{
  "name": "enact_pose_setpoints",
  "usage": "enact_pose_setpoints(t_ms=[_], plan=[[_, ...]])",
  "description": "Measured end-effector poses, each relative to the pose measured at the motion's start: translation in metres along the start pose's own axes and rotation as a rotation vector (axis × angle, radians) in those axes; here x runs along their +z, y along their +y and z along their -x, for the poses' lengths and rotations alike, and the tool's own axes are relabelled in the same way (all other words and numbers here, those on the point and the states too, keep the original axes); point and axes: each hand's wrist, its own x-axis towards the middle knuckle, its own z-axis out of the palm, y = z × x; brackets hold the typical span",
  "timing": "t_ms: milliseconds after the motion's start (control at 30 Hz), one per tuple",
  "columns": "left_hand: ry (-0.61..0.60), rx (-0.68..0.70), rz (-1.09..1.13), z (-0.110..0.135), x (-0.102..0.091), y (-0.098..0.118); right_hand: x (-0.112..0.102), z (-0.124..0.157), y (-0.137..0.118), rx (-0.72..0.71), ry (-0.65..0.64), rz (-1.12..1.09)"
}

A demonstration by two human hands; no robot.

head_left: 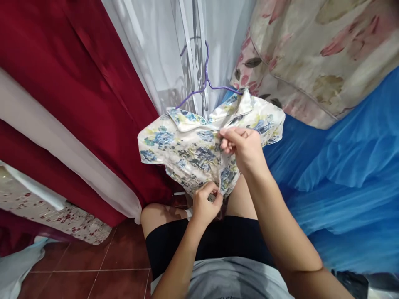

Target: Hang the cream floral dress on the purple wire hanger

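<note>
A white blouse (193,153) with blue and yellow flowers and a collar hangs from a purple wire hanger (206,77) in front of me. My left hand (206,203) pinches the lower part of its front edge, near the hem. Higher up, below the collar, my right hand (245,145) is closed with thumb and forefinger on the same front opening. The front edge runs taut between the two hands. Whether a button or other fastener lies under the fingertips is too small to see.
Dark red and white cloth (93,83) hangs on the left, and blue gathered fabric (336,174) on the right. A floral cloth (311,54) hangs at upper right. White straps (195,54) dangle behind the hanger. Red floor tiles (121,253) show at lower left.
</note>
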Motion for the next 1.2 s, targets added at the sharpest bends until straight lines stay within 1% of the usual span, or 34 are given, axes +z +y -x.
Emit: enact_pose_setpoints(t_ms=[67, 133, 200, 267, 300, 333, 400, 467, 500, 533, 600, 633, 700, 767, 800, 867, 933, 967, 1000, 1033, 1100, 1133, 1167, 1200], plan=[[-0.049, 0.01, -0.034, 0.001, 0.0, 0.002, 0.006, -0.021, -0.018, -0.089, -0.015, 0.004], [-0.12, 0.017, -0.051, 0.002, -0.001, -0.001, 0.01, -0.031, -0.028, -0.159, -0.007, 0.008], [-0.179, 0.002, -0.044, 0.001, -0.003, -0.009, 0.012, -0.031, -0.029, -0.187, 0.01, 0.01], [-0.204, -0.016, 0.002, -0.004, -0.01, -0.014, 0.013, -0.024, -0.024, -0.164, 0.005, 0.015], [-0.189, -0.014, 0.035, -0.01, -0.017, -0.014, 0.012, -0.02, -0.02, -0.145, -0.01, 0.02], [-0.148, -0.002, 0.064, -0.018, -0.025, -0.012, 0.012, -0.015, -0.017, -0.129, -0.033, 0.028], [0.004, 0.062, 0.104, -0.042, -0.044, 0.003, 0.011, -0.008, -0.014, -0.119, -0.074, 0.057], [0.177, 0.179, 0.101, -0.071, -0.064, 0.027, 0.011, -0.002, -0.016, -0.131, -0.099, 0.099], [0.216, 0.267, 0.089, -0.086, -0.073, 0.04, 0.011, -0.001, -0.019, -0.139, -0.113, 0.123], [0.225, 0.347, 0.052, -0.1, -0.08, 0.053, 0.011, 0.0, -0.022, -0.149, -0.126, 0.145], [0.224, 0.464, -0.055, -0.124, -0.089, 0.075, 0.011, 0.0, -0.027, -0.177, -0.131, 0.183], [0.219, 0.5, -0.108, -0.132, -0.091, 0.084, 0.011, -0.002, -0.027, -0.191, -0.12, 0.197], [0.213, 0.539, -0.184, -0.14, -0.091, 0.095, 0.011, -0.008, -0.024, -0.208, -0.086, 0.224], [0.217, 0.546, -0.198, -0.142, -0.09, 0.102, 0.01, -0.015, -0.013, -0.211, -0.055, 0.278], [0.241, 0.543, -0.178, -0.142, -0.091, 0.104, 0.01, -0.018, -0.006, -0.206, -0.048, 0.316], [0.354, 0.533, -0.091, -0.145, -0.1, 0.104, 0.007, -0.02, 0.009, -0.169, -0.04, 0.384], [0.508, 0.509, 0.03, -0.154, -0.12, 0.096, 0.003, -0.017, 0.023, -0.099, -0.063, 0.39], [0.577, 0.48, 0.096, -0.161, -0.133, 0.087, 0.001, -0.012, 0.028, -0.066, -0.082, 0.371], [0.632, 0.436, 0.169, -0.169, -0.147, 0.074, -0.001, -0.007, 0.033, -0.043, -0.096, 0.35], [0.672, 0.363, 0.249, -0.177, -0.161, 0.058, -0.003, 0.0, 0.035, -0.033, -0.106, 0.338], [0.741, 0.142, 0.465, -0.189, -0.184, 0.02, -0.007, 0.015, 0.038, -0.025, -0.109, 0.339], [0.791, 0.008, 0.607, -0.191, -0.191, 0.0, -0.008, 0.021, 0.039, -0.014, -0.109, 0.339], [0.85, -0.148, 0.761, -0.19, -0.193, -0.02, -0.009, 0.028, 0.039, 0.005, -0.113, 0.332], [0.867, -0.32, 0.906, -0.186, -0.191, -0.037, -0.011, 0.034, 0.04, 0.029, -0.117, 0.314]])
